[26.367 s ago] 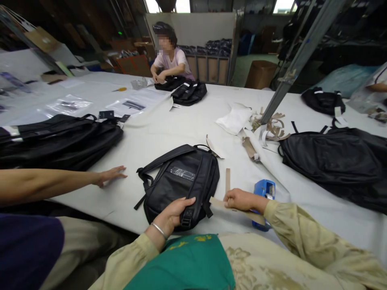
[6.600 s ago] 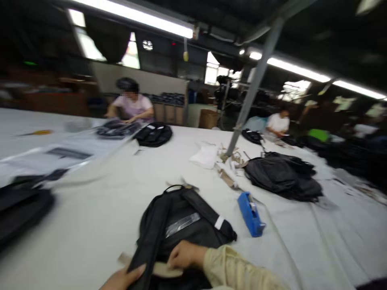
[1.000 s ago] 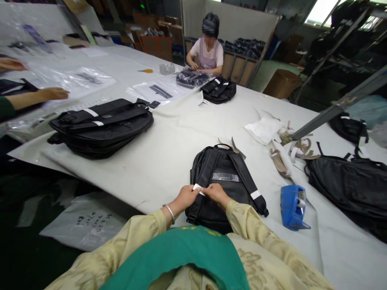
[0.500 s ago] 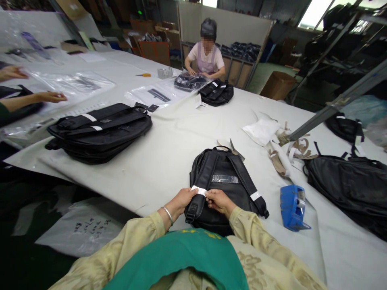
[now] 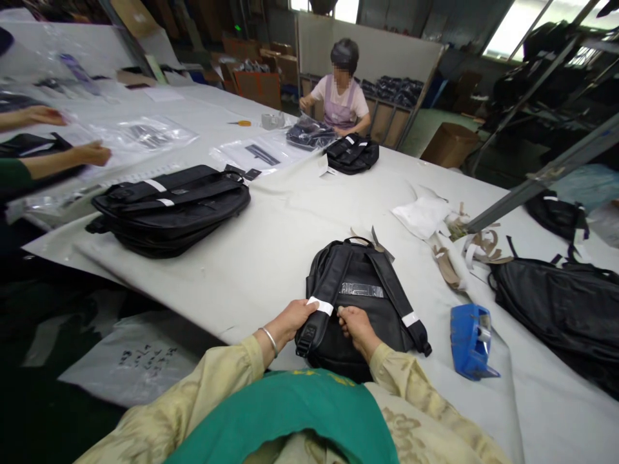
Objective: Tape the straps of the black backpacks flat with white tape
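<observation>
A black backpack (image 5: 362,290) lies back-side up on the white table (image 5: 271,251) right in front of me, straps toward me. My left hand (image 5: 293,319) pinches the left shoulder strap (image 5: 325,293) at a white paper band (image 5: 320,305) wrapped around it. My right hand (image 5: 354,324) grips the same strap just right of the band. The right strap carries a similar white band (image 5: 410,318). A strip of clear tape sits across the backpack's back panel.
A blue tape dispenser (image 5: 470,341) lies to my right. Black backpacks are piled at the left (image 5: 169,206) and right (image 5: 565,309). Paper scraps (image 5: 464,248) lie by a slanted metal post. A person (image 5: 341,96) works at the far end; another person's hands (image 5: 91,153) handle plastic bags at left.
My hands have stayed on the left strap, the right hand sliding slightly down from the white band. The view has shifted a little to the left.
</observation>
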Available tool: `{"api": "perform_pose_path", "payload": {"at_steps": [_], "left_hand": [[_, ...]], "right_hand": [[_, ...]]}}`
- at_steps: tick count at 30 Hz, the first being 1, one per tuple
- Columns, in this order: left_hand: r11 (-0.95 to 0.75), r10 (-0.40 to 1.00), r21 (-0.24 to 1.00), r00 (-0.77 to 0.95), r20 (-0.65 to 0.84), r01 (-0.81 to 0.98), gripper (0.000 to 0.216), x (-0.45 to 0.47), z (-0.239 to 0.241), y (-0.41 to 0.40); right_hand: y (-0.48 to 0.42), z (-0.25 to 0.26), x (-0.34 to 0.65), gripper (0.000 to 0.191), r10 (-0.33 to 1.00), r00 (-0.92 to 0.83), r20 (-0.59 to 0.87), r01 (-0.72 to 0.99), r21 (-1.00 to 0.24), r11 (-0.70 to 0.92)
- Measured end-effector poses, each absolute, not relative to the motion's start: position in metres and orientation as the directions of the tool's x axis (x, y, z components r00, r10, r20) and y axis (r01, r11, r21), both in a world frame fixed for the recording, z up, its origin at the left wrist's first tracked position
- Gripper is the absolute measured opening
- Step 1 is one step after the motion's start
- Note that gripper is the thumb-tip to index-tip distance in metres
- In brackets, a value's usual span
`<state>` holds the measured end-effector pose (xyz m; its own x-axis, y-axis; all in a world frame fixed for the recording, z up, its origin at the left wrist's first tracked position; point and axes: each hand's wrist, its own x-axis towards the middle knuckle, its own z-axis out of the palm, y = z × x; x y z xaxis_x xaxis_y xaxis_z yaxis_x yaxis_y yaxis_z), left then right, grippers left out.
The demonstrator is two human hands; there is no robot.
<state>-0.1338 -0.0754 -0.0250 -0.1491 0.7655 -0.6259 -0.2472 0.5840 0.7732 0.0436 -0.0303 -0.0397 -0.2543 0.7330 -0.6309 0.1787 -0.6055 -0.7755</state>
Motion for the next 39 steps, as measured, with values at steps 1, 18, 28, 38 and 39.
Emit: {"api": "perform_pose_path", "payload": {"at_steps": [1, 18, 28, 38, 39], "left_hand": [[0.587, 0.766, 0.778, -0.156, -0.623, -0.226, 0.026, -0.133, -0.026, -0.075], [0.765, 0.607, 0.518, 0.16, -0.778, -0.382, 0.045, -0.129, 0.003, -0.143], [0.705, 0.697, 0.675, 0.031, -0.717, -0.218, 0.051, -0.114, 0.018, -0.137], [0.707, 0.707, 0.705, 0.03, -0.706, -0.059, 0.064, -0.135, 0.002, -0.158], [0.712, 0.7, 0.701, -0.048, -0.713, -0.04, 0.063, -0.14, -0.004, -0.161]], "right_hand": [[-0.031, -0.037, 0.042, 0.036, 0.733, -0.27, -0.624, 0.174, -0.781, -0.6], [-0.054, -0.039, 0.005, 0.031, 0.573, -0.509, -0.642, -0.164, -0.582, -0.797], [-0.028, -0.052, -0.023, 0.029, 0.571, -0.338, -0.748, -0.201, -0.536, -0.82], [-0.027, -0.029, 0.059, 0.046, 0.702, -0.402, -0.588, 0.175, -0.802, -0.572], [-0.027, -0.031, 0.084, 0.042, 0.813, -0.285, -0.507, 0.28, -0.856, -0.435]]}}
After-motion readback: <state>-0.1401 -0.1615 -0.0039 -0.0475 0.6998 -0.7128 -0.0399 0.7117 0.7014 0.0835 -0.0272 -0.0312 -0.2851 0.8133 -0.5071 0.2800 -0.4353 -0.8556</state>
